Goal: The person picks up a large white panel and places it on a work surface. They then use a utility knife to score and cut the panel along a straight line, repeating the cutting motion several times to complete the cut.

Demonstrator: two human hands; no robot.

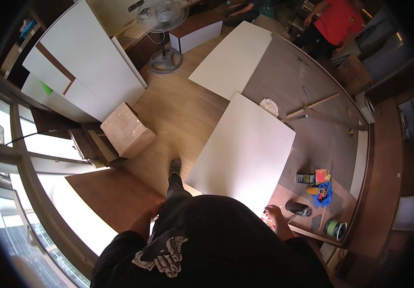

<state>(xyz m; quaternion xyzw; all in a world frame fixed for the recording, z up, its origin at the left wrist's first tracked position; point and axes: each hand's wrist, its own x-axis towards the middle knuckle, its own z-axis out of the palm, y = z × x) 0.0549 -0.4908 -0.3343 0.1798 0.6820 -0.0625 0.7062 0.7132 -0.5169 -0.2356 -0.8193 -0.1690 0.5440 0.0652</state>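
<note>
A grey-brown worktable [322, 134] stands over a wood-plank floor [183, 98], a pedestal fan [164, 55] beyond; a dark cylindrical flask [298, 208] and a blue bag [323, 194] sit on it, right of the panel. The white rectangular panel [243, 149], smooth and plain, lies partly on the table; the right hand [274, 212] is at its near corner, fingers curled, the left hand [156, 207] by a brown board [116, 194]; whether either grips, I cannot tell.
</note>
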